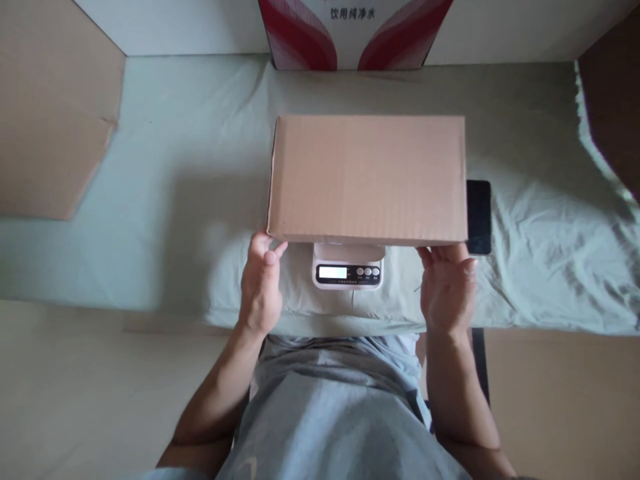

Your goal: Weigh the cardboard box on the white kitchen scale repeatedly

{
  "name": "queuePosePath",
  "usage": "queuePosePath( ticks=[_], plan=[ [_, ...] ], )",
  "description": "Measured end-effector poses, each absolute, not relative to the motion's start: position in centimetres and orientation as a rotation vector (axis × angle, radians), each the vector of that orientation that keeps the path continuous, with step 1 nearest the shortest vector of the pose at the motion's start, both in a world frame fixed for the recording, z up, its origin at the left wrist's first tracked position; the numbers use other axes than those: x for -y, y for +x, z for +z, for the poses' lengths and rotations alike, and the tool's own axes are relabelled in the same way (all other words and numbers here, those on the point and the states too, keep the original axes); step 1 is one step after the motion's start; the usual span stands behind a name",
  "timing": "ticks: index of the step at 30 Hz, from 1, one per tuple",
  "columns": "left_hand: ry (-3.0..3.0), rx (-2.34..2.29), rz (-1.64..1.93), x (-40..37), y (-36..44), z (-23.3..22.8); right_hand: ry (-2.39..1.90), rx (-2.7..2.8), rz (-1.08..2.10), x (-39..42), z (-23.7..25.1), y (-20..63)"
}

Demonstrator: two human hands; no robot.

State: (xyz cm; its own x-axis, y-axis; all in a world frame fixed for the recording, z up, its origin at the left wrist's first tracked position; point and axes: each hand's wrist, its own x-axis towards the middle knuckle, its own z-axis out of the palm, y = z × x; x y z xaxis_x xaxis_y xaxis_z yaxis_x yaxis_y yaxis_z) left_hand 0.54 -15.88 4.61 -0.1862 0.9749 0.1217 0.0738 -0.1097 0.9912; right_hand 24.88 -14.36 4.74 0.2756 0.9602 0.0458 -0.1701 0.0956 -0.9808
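I've got a plain brown rect. cardboard box [370, 179] over the small white plastic scale [350, 275], hiding the scale's rear part & sticking out past it both sides; can't tell from my feed if it's resting on the scale or held just above. My left hand [261, 283] is left of the scale, fingers bent round the box's near-left corner; my right hand [449, 290] is right of the scale, palm mostly up, fingers tucked under the near edge, so box is held btwn the two. Scale's front shows a lit display [333, 273] + three round btns; reading's too blurry for me. Right of the scale, a flat black rect. phone [480, 217] pokes out from behind the box. All of it's on a tabletop [200, 267] w/ a pale green, wrinkled cloth cover. Well behind the scale there's a red-&-white printed carton [305, 40]; far left of the scale, a large brown cardboard sheet [55, 113]. On the near side of the scale, my grey shirt [340, 413].
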Motion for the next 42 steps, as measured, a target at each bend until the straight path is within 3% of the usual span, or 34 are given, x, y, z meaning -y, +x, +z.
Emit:
queuePosePath(
  ticks=[8,16,25,42],
  plan=[
    [1.298,-1.238,1.596,10.1,2.1,6.7,-1.054,1.037,0.965,9.5,8.1,24.4],
    [1.293,-1.352,1.529,4.7,1.7,2.8,-1.177,1.065,0.975,4.2,3.6,24.7],
    [1.177,-1.401,1.453,4.1,0.8,-0.4,-1.213,1.014,1.1,4.0,0.2,25.0],
    [1.1,-1.293,1.421,1.1,0.4,-1.8,-1.112,0.972,1.231,1.8,1.4,24.8]
  ],
)
